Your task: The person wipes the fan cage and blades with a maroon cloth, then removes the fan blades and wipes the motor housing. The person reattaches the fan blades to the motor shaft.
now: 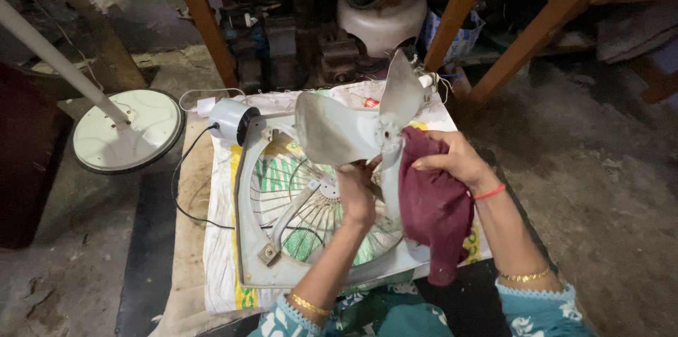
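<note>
My left hand (355, 192) grips a grey plastic fan blade (339, 128) near its hub, holding it upright above a grey square fan frame (247, 196) with a wire grille. Against the hub and lower blade, my right hand (452, 159) presses a maroon cloth (432, 210); the cloth hangs down below the hand. A white fan motor (229, 120) with a black cord lies at the frame's far left corner. Frame and motor rest on a white printed sack (219, 266) spread on the floor.
A round white pedestal fan base (127, 131) with a slanting white pole stands at the left. Wooden table legs (201, 15) rise behind, with dark machine parts and a white dome-shaped cover (385, 22) under them. Bare dusty concrete floor lies to the right.
</note>
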